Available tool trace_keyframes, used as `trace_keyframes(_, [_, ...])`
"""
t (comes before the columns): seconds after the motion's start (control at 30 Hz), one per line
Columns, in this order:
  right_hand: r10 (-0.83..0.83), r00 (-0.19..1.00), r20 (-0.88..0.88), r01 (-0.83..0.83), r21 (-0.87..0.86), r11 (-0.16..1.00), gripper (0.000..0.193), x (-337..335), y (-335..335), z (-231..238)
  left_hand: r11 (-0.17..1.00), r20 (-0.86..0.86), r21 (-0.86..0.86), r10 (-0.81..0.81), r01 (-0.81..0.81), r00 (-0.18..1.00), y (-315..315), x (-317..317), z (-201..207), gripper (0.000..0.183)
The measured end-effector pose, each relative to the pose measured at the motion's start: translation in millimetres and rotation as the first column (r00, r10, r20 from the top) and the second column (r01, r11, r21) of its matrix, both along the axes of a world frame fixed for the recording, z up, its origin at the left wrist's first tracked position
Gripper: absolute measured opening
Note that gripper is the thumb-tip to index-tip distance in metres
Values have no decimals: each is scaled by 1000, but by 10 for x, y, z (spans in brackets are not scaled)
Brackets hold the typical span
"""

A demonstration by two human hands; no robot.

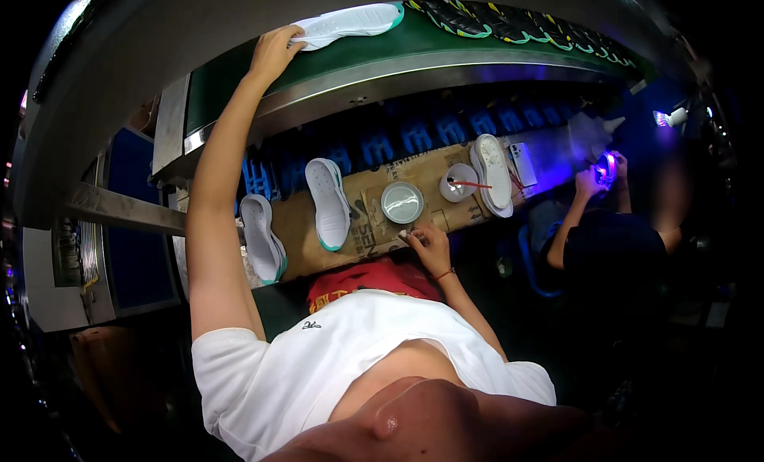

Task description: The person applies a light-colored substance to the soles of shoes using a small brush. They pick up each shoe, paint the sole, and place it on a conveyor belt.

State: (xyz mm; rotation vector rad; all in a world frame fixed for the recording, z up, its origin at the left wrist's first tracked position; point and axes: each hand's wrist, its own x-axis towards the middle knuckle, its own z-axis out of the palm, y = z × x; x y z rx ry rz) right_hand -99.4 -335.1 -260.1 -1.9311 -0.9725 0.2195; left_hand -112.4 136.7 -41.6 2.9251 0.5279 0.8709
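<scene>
My left hand (277, 51) reaches far up and grips the end of a white shoe sole (350, 24) with a teal tip, on the green conveyor belt (231, 86). Close to my body, my right hand (431, 249) is closed in a pinch on a small whitish piece whose kind I cannot make out. Just beyond it stands a round bowl (402, 202) of pale liquid. Farther right is a white cup (454, 193) with a red stick across it. On the cardboard-covered bench lie more soles: one at the left edge (263, 235), another beside it (328, 206), a third right of the cup (492, 175).
Several black soles with yellow and teal edging (509, 28) line the belt on the right. The belt's metal edge (358, 92) overhangs blue racks (418, 136). A phone (523, 164) lies beside the right-hand sole. At right, a co-worker's hands (593, 179) hold a purple-lit object.
</scene>
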Motion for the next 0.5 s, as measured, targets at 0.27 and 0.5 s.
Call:
trace_keyframes(0.27, [-29, 999, -22, 29, 7, 1000, 15, 28, -36, -11, 952, 17, -306, -21, 25, 1000, -383, 754, -59, 33])
trace_keyframes(0.5, [-68, 996, -66, 70, 22, 997, 16, 108, -119, 13, 989, -36, -146, 21, -26, 999, -495, 1031, -17, 43])
